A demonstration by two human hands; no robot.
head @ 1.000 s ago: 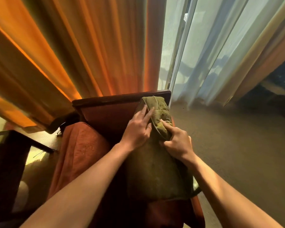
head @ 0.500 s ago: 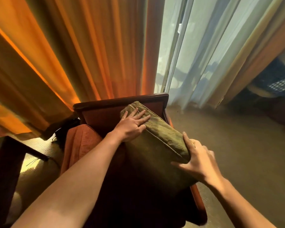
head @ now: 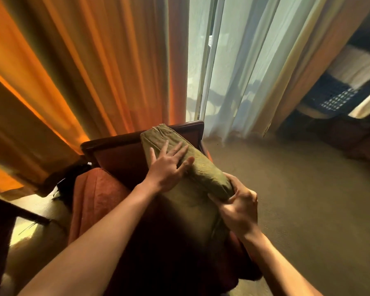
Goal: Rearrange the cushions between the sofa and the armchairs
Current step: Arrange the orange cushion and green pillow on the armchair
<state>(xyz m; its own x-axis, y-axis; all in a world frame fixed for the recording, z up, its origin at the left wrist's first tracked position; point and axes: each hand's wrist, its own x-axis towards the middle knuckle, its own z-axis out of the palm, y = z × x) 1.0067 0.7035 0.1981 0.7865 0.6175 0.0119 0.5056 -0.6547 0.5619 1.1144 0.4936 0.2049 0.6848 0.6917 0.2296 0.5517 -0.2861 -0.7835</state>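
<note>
Right now both hands are working the olive-green cushion (head: 203,169) on the armchair (head: 124,154). The left hand (head: 169,167) is lying flat on its top edge, fingers spread and pressing into the fabric, not curled around anything. The right hand (head: 238,208) is clamping the cushion's near corner at about 4 o'clock from the left one, thumb on top and fingers wrapping underneath. The cushion is standing on edge, leaning against the chair's dark wooden backrest, its far corner touching the top rail. An orange-red cushion (head: 96,195) is sitting at 9 o'clock on the same seat, just beside the green one. Orange curtains (head: 83,71) are hanging at 11 o'clock behind the chair, sheer white curtains (head: 239,67) at 1 o'clock, and carpet (head: 308,199) is stretching out at 3 o'clock.
</note>
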